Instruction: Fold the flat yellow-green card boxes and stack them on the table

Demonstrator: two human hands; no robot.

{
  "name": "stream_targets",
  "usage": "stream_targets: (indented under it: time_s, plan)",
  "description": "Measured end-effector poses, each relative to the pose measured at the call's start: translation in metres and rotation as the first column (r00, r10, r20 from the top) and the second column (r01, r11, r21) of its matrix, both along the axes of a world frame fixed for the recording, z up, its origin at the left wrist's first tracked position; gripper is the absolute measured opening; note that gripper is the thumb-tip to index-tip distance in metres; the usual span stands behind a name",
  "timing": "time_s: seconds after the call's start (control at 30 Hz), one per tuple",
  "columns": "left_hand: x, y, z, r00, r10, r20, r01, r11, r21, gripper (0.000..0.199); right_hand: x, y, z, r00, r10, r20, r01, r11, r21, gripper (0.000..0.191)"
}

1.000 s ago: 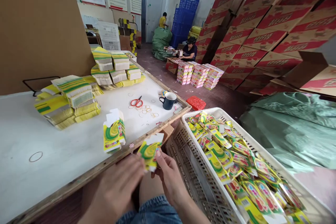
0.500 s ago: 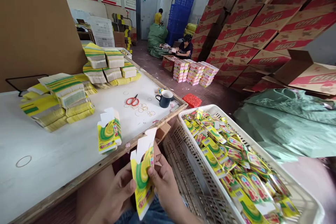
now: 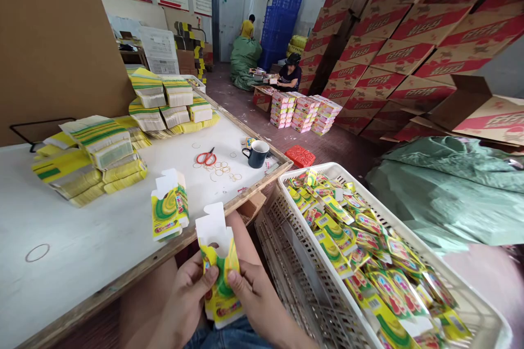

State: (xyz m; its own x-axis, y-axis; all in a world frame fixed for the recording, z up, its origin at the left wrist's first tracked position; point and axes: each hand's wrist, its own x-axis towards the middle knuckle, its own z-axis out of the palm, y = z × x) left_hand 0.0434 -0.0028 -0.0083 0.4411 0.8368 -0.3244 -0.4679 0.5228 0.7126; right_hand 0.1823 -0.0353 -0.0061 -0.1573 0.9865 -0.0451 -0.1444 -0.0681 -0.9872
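Note:
A yellow and green carton (image 3: 221, 278) with raised white flaps is held upright above the lap. My left hand (image 3: 189, 289) grips its left side, the thumb on the front face. On the right side my right hand (image 3: 256, 289) pinches it, also thumb in front. Just left of it, a few similar cartons (image 3: 168, 210) stand at the edge of the white table (image 3: 102, 245). To the right, a white plastic crate (image 3: 339, 172) holds several folded yellow, green and red cartons (image 3: 335, 234).
Bundled flat cartons (image 3: 100, 139) sit at the table's left and back. Red scissors (image 3: 206, 158), rubber bands (image 3: 223, 169) and a dark mug (image 3: 256, 154) lie farther right. Red-brown boxes (image 3: 403, 54) are stacked beyond the crate. Two people work in the background.
The carton has turned so its front faces me more squarely and looks wider, and its top sits lower and further left. Both hands have shifted with it, still holding its sides.

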Motion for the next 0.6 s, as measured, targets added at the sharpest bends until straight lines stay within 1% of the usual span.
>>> stream_targets:
  time_s: [0.07,0.13,0.2,0.27,0.3,0.33,0.43,0.5,0.53,0.6]
  plan:
    - [0.004,-0.001,-0.004,0.994,0.061,-0.091,-0.058,0.998,0.038,0.047,0.001,0.000,-0.006,0.991,-0.067,0.112,0.067,0.998,0.004,0.047]
    - [0.007,0.000,-0.006,0.973,0.101,-0.206,-0.077,0.990,0.121,0.049,0.002,0.000,-0.012,0.960,-0.144,0.239,0.141,0.990,0.029,0.048]
    - [0.008,0.002,-0.007,0.937,0.134,-0.324,-0.065,0.975,0.215,0.052,0.005,0.001,-0.014,0.918,-0.200,0.344,0.187,0.980,0.070,0.041]
    - [0.008,0.003,-0.007,0.894,0.158,-0.419,-0.037,0.958,0.283,0.051,0.008,0.001,-0.013,0.885,-0.250,0.393,0.216,0.968,0.129,0.027]
    - [0.007,0.004,-0.007,0.876,0.159,-0.456,-0.014,0.952,0.305,0.049,0.010,0.002,-0.013,0.875,-0.281,0.394,0.231,0.958,0.171,0.021]
    - [0.006,0.004,-0.008,0.862,0.153,-0.483,0.011,0.948,0.319,0.045,0.012,0.002,-0.012,0.870,-0.315,0.378,0.249,0.944,0.214,0.019]
    - [0.003,0.004,-0.008,0.851,0.106,-0.514,0.084,0.939,0.332,0.037,0.019,0.002,-0.010,0.875,-0.382,0.296,0.292,0.906,0.306,0.024]
    - [0.003,0.002,-0.008,0.860,0.078,-0.504,0.119,0.930,0.348,0.037,0.023,0.002,-0.010,0.894,-0.372,0.251,0.287,0.904,0.316,0.023]
    - [0.004,0.001,-0.008,0.866,0.085,-0.493,0.116,0.924,0.364,0.039,0.025,0.003,-0.011,0.904,-0.358,0.233,0.278,0.907,0.315,0.024]
    - [0.005,-0.003,-0.006,0.879,0.132,-0.459,0.073,0.913,0.402,0.047,0.029,0.003,-0.010,0.924,-0.328,0.195,0.258,0.913,0.316,0.026]
